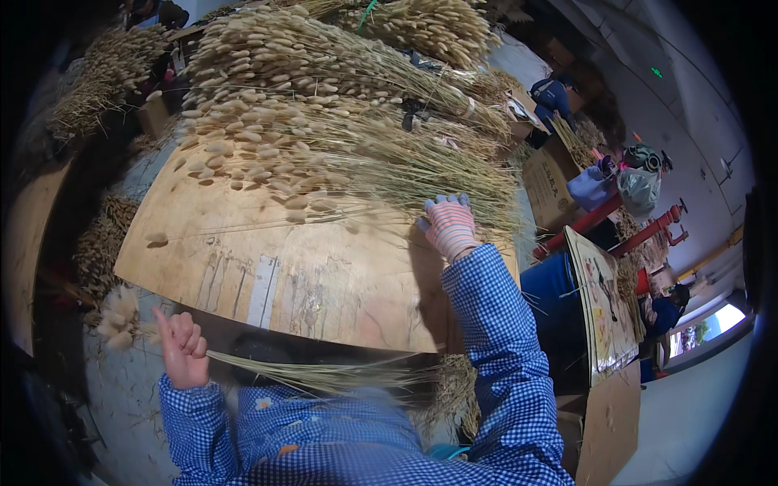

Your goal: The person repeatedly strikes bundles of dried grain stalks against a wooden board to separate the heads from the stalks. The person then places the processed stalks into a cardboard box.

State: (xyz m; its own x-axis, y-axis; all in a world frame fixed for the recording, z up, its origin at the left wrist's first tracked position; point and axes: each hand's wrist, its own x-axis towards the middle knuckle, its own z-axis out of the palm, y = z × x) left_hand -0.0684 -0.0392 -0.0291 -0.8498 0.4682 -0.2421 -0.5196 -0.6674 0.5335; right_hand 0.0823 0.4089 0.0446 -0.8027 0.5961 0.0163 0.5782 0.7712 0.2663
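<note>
My left hand (185, 354), bare, is closed around a small bunch of dried bunny-tail grass below the near edge of the table, at the left. The thumb points up. The bunch's fluffy heads (119, 317) stick out to the left, and its stems (300, 373) run right across my lap. In a striped glove with grey fingertips, my right hand (450, 227) rests at the right on the stem ends of a loose layer of bunny-tail grass (389, 174), fingers stretched forward and apart. One single stem with its head (156, 240) lies alone at the table's left.
The wooden table (348, 275) has thick piles of bunny-tail grass (284, 57) along its far side. Cardboard boxes (549, 182), a blue barrel (553, 287) and red pipes (656, 231) stand to the right. Other people (553, 97) work farther back.
</note>
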